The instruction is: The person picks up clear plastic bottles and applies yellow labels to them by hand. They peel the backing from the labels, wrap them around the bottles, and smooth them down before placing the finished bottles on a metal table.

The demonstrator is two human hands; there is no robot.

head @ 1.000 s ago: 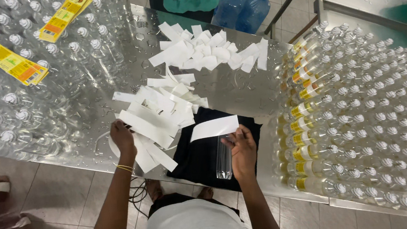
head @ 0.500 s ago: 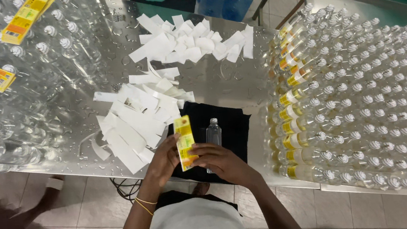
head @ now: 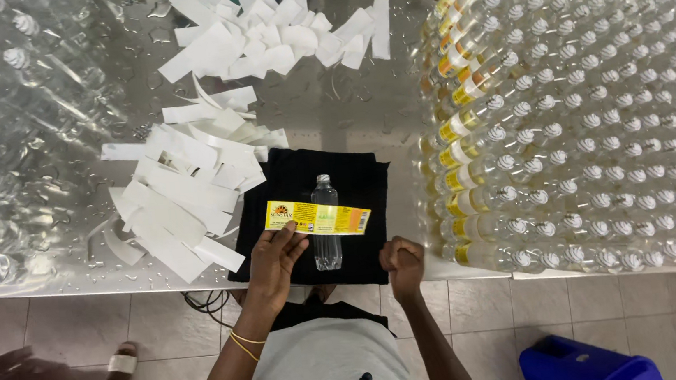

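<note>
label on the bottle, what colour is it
Yellow, with a small green patch; the label lies across the clear bottle in the head view.

A single head-worn camera looks steeply down, close over the shiny steel table [head: 363,105]. The table fills twelve o'clock; the pale tiled floor [head: 54,325] lies at six.

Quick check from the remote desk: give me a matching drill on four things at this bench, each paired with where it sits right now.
Things:
1. yellow label
2. small clear bottle
3. white backing strips
4. blue bin

Places:
A. on the floor, lower right
B. lying on the black cloth
C. laid across the bottle, left hand at its end
D. heaped on the metal table, left of the cloth

Pairs: 1-C, 2-B, 3-D, 4-A
</note>
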